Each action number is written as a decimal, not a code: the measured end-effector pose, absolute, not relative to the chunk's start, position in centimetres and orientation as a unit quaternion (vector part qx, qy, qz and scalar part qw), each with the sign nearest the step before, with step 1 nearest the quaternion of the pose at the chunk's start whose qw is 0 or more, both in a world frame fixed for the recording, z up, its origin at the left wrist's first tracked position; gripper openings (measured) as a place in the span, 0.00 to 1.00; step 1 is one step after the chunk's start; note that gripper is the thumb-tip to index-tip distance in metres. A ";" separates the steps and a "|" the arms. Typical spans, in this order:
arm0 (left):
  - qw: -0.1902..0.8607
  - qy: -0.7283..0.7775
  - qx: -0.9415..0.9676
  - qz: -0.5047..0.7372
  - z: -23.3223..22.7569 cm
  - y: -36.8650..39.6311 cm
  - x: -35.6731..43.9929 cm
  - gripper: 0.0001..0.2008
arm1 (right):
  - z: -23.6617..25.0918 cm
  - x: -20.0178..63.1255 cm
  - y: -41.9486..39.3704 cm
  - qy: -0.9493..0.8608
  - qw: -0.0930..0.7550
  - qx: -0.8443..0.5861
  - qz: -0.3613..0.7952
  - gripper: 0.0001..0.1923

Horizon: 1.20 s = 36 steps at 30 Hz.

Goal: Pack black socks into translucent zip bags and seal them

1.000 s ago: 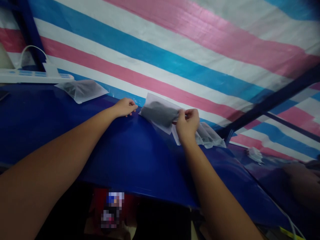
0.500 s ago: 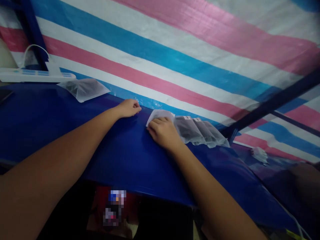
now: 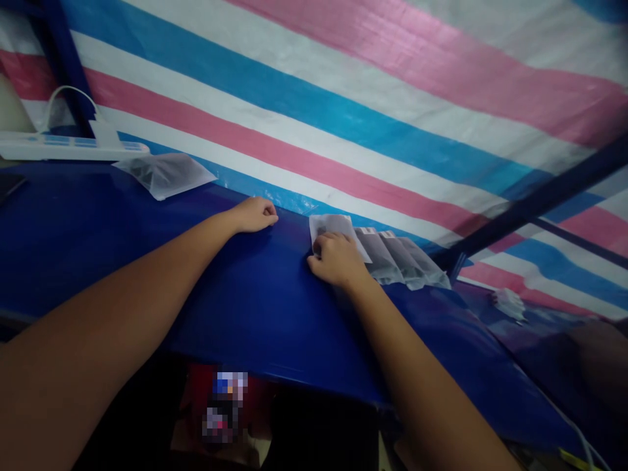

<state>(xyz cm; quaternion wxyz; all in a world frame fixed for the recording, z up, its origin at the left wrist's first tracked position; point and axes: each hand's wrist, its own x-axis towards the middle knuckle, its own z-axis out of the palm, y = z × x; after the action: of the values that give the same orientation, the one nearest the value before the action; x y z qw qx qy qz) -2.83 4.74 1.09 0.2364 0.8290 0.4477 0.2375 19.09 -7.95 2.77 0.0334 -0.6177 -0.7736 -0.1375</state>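
My left hand (image 3: 256,214) rests on the blue table (image 3: 235,294) near its back edge, with its fingers curled in and nothing visible in them. My right hand (image 3: 338,258) is closed over a frosted plastic bag (image 3: 330,225) that has something dark inside. The hand hides the lower part of this bag. Its right side overlaps a row of similar frosted bags (image 3: 405,261) with dark contents and small white labels, lying in a slanted line to the right.
Another frosted bag (image 3: 167,173) lies at the back left, beside a white power strip (image 3: 73,149) with a plug and cable. A striped plastic sheet (image 3: 314,131) hangs behind the table. A dark metal bar (image 3: 534,193) slants up on the right.
My right hand has slid the frosted bag to the right, towards the row, and the bag now overlaps the nearest one. My left hand has hardly moved.
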 end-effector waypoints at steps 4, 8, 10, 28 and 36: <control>0.231 0.451 0.829 0.235 1.0 4.8 -2.9 0.11 | 2.7 18.8 -8.2 -0.757 0.027 -0.634 -0.157 0.15; 0.223 0.446 0.835 0.232 1.1 4.7 -2.8 0.11 | 2.5 18.9 -8.1 -0.747 0.052 -0.640 -0.172 0.20; 0.218 0.446 0.836 0.233 1.1 4.7 -2.8 0.11 | 2.3 19.3 -7.8 -0.736 0.079 -0.646 -0.189 0.21; 0.222 0.440 0.838 0.234 0.6 5.0 -3.0 0.11 | 1.2 18.7 -8.0 -0.646 0.056 -0.730 -0.219 0.16; 0.217 0.443 0.839 0.231 0.5 5.1 -3.0 0.10 | 2.4 18.8 -8.3 -0.629 0.058 -0.746 -0.210 0.19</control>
<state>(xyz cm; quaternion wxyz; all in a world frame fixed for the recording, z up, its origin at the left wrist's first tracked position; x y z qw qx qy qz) -3.00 5.09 0.54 0.2167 0.8387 0.4428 0.2313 18.85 -8.34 2.45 0.0583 -0.7458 -0.6294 -0.2104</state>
